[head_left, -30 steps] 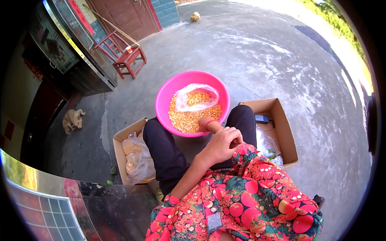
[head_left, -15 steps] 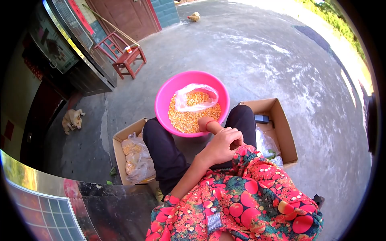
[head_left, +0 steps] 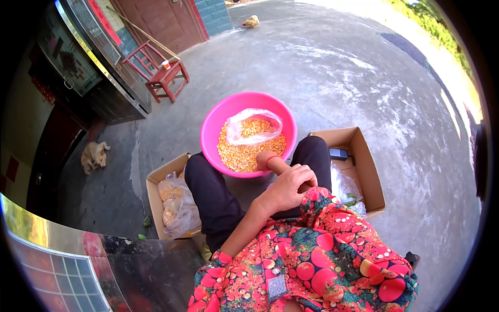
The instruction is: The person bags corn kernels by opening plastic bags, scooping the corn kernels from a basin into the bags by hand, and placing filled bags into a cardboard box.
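A pink basin [head_left: 210, 130] holds yellow corn kernels [head_left: 234, 156], with a clear plastic bag [head_left: 254, 138] lying open on top of them. My right hand [head_left: 264, 160], with a red band at the wrist, reaches down into the kernels at the near side of the basin; its fingers are hidden. My left hand [head_left: 288, 188] comes across from the left and rests at the other forearm, beside the patterned sleeve [head_left: 319, 203]. Its fingers are bent round and pressed together there, apparently on the sleeve's edge.
A cardboard box [head_left: 155, 195] with bags of kernels stands by the left knee, another box [head_left: 370, 177] with a dark device [head_left: 338, 154] and plastic bags by the right. A dog [head_left: 94, 157] lies left; a red chair [head_left: 165, 78] and a chicken [head_left: 251, 22] are farther off.
The chicken has raised and lowered its head and turned slightly. Fingers at the sleeve have shifted a little; the hand in the basin has barely moved.
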### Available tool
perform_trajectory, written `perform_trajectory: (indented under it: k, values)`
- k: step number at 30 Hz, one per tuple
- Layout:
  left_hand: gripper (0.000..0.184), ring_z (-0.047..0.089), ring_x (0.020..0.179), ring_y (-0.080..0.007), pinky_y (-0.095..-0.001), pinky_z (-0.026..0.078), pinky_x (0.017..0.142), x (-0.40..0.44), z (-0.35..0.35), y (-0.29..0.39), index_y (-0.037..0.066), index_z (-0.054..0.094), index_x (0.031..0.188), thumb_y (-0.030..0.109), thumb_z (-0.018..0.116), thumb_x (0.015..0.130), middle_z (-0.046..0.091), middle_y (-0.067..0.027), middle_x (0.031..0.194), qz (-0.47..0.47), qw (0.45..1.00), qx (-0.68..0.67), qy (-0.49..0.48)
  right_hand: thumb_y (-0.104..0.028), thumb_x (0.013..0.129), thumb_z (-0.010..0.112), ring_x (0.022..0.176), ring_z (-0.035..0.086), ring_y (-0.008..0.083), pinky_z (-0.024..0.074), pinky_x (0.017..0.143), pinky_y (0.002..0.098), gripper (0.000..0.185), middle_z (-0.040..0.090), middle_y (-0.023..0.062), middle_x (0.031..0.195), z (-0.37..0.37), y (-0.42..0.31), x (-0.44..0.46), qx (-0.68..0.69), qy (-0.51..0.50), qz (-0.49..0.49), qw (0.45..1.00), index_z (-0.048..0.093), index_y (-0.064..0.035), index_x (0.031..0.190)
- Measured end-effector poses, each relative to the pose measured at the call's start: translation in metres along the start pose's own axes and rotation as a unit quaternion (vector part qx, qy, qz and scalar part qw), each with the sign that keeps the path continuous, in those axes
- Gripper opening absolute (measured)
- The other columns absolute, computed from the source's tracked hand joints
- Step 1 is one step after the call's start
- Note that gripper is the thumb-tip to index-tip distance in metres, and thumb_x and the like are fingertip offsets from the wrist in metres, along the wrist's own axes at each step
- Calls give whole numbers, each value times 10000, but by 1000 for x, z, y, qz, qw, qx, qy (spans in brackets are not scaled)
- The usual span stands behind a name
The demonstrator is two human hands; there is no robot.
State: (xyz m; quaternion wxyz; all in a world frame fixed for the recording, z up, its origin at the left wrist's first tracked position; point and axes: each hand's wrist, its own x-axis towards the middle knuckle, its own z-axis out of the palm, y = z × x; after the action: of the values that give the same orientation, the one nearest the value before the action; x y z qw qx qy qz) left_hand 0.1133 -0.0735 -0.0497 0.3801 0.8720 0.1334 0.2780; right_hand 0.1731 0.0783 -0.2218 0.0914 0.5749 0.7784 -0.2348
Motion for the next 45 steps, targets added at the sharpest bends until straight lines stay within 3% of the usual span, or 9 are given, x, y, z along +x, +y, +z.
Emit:
perform_trajectory:
  k: [6,12,20,24,26,31,38,45]
  values:
    - [252,521,772,-194,-296,423,685,-2,-2,1,44,549,810,225,699,722,527,-67,811,-62,996,-51,-30,-222,658,606,859,641,313,499,733,389,304,667,165,885,12,6,11,19,17,1,1000,698,-36,880]
    - [210,513,754,-263,-356,416,711,0,5,-10,59,549,749,227,672,724,528,-90,776,-8,997,37,62,-238,662,627,813,647,300,501,698,388,282,668,154,860,20,10,17,35,14,19,999,701,-47,856]
    - [343,524,930,-282,-396,389,846,-1,1,-16,56,570,826,368,666,718,555,-91,896,-91,983,161,17,-240,677,644,767,648,277,499,658,374,238,664,146,826,29,13,22,19,34,26,999,701,-64,828]
    - [370,519,963,-283,-400,381,870,-9,11,-30,54,575,837,389,663,707,556,-99,932,-93,977,182,59,-241,685,652,744,648,265,498,638,367,217,662,141,809,28,12,20,9,40,26,999,701,-73,814]
    - [347,529,919,-285,-385,403,828,-10,13,-31,65,592,824,375,683,698,552,-109,887,-47,979,169,100,-241,688,657,733,648,259,498,628,363,207,661,139,801,28,12,20,6,47,27,999,700,-78,807]
    - [326,533,864,-279,-374,409,795,-5,4,-21,54,563,793,318,709,668,551,-102,841,-51,991,105,61,-242,698,667,704,648,245,497,603,354,182,659,134,780,25,13,18,1,56,27,998,700,-89,790]
    - [258,545,741,-254,-349,430,681,-2,-1,-4,38,546,701,229,716,668,560,-87,756,-33,998,10,50,-237,679,628,810,648,308,500,698,384,277,667,163,862,9,7,5,43,7,2,999,700,-44,864]
    - [193,550,767,-255,-352,435,691,-2,2,6,36,584,761,194,687,717,572,-96,793,-27,997,-50,55,-243,686,613,846,641,313,500,727,392,295,664,168,882,0,0,-3,14,7,5,1000,695,-37,880]
